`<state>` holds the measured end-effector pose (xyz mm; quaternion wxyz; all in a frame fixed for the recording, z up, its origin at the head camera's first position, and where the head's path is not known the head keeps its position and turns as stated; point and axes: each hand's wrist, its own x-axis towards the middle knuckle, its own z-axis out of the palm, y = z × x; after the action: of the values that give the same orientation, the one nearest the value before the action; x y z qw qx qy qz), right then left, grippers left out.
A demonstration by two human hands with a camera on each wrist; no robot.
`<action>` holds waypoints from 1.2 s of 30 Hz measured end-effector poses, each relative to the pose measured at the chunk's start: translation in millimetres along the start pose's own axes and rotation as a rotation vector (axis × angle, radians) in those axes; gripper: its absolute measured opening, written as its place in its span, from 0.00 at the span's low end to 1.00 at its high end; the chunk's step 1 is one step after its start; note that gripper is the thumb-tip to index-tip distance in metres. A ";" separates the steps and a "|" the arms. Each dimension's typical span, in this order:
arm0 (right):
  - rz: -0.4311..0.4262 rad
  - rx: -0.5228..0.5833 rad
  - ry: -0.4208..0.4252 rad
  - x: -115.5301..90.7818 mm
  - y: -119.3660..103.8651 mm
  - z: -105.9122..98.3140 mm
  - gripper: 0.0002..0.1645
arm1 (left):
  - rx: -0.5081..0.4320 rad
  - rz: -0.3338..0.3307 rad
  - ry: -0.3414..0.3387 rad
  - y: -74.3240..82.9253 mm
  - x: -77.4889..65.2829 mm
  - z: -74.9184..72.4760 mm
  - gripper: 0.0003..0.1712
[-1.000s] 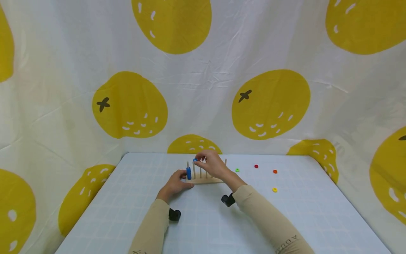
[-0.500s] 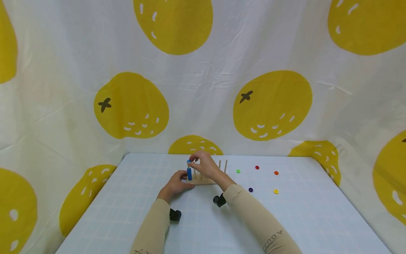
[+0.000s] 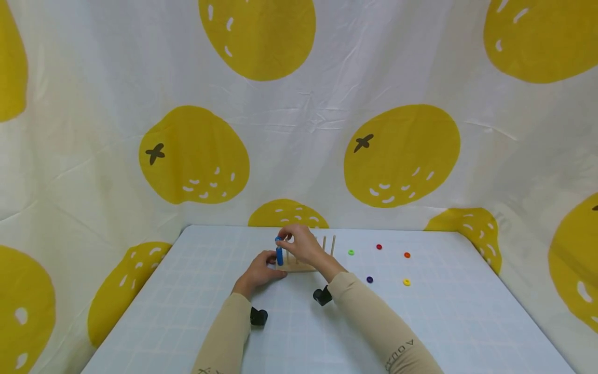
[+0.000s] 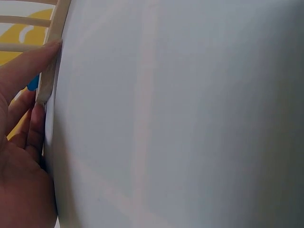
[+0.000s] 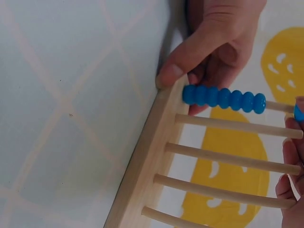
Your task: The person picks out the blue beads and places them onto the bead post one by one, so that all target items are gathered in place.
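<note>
A wooden peg rack stands on the table, its upright pegs in a row on a narrow base. My left hand grips the base's left end, thumb on the near side and fingers behind, as the left wrist view also shows. Several blue beads sit stacked on the leftmost peg, down against the base. At the top of that same peg my right hand pinches another blue bead, with bare peg between it and the stack. The other pegs in the right wrist view carry no beads.
Loose beads lie to the right of the rack: green, red, orange, yellow and dark purple. A white cloth with yellow fruit shapes hangs behind the table.
My right hand has moved left with the blue bead, from beside the second peg to the top of the leftmost one. The dark purple bead has come into view. My left hand keeps its grip.
</note>
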<state>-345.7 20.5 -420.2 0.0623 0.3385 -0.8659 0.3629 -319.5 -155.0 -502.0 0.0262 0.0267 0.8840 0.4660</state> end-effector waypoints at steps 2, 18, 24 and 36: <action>0.001 0.004 0.000 0.3 0.6 0.0 0.08 | -0.001 0.003 0.000 -1.7 1.0 1.0 0.35; -0.014 -0.036 -0.012 -3.8 0.4 -5.1 0.12 | 0.009 -0.058 0.006 1.9 -2.1 1.4 0.36; -0.039 -0.064 0.030 -17.1 2.0 -29.9 0.14 | 0.017 -0.063 0.004 8.4 -3.2 -2.5 0.37; 0.037 -0.214 0.093 -85.2 36.3 -102.9 0.16 | 0.212 0.034 -0.072 3.8 -11.2 -29.6 0.35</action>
<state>-317.8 154.0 -396.6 0.1317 0.2968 -0.9019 0.2848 -310.3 -178.0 -481.9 0.0470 0.0610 0.9262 0.3692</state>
